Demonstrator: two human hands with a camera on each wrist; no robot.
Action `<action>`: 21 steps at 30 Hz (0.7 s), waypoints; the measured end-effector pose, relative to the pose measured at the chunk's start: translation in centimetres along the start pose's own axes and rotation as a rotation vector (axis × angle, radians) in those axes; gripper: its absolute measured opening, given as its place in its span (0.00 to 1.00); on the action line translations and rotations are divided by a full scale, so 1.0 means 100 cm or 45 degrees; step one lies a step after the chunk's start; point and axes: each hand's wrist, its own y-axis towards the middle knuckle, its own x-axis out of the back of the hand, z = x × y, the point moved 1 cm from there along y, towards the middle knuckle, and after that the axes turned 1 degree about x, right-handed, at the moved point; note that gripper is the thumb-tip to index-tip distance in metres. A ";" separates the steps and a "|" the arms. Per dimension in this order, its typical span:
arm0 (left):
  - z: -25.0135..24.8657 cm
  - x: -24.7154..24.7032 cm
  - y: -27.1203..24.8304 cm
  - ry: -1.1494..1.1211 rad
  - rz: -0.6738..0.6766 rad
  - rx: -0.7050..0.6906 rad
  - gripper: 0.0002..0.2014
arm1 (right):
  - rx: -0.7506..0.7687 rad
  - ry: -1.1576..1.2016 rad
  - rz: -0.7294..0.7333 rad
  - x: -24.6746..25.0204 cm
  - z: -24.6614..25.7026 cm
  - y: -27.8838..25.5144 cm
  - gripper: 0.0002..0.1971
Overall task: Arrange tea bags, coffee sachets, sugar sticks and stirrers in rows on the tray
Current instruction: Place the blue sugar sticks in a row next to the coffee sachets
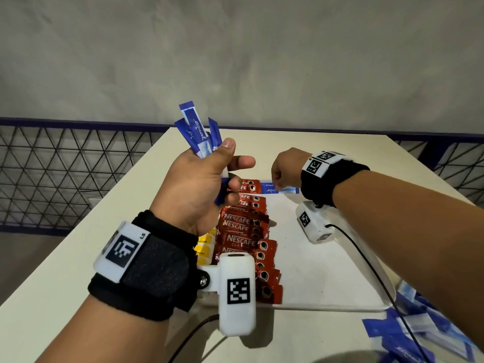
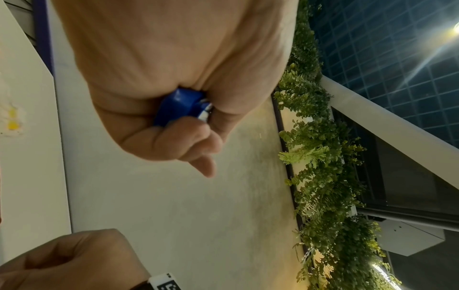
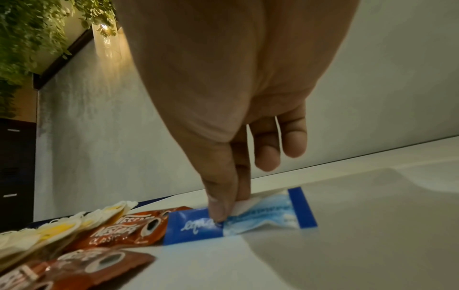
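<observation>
Several sugar sticks fan upward out of our left hand, its fingers curled round their lower ends, a reserve kept close so that we need not reach back to the loose pile on the counter. Below it on the tray run the yellow tea bags, then the row of coffee sachets, already laid. Further right, our right hand pinches one sugar stick between thumb and forefinger, pressing it flat just beside the topmost sachet, seemingly to start the third row. We see no stirrers.
</observation>
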 end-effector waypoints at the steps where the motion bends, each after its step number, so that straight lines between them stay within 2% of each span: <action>1: 0.000 0.000 0.000 0.000 0.002 -0.005 0.05 | -0.008 -0.001 0.005 -0.001 0.001 0.001 0.02; 10: 0.001 0.000 0.001 -0.018 0.028 0.007 0.06 | -0.027 -0.012 0.009 -0.001 0.003 0.000 0.05; 16: 0.000 0.000 0.000 -0.002 0.032 0.000 0.05 | -0.086 -0.076 0.000 -0.003 0.003 0.003 0.03; 21: 0.000 0.000 0.000 -0.005 0.028 0.005 0.05 | -0.032 -0.042 0.023 -0.001 0.009 0.002 0.03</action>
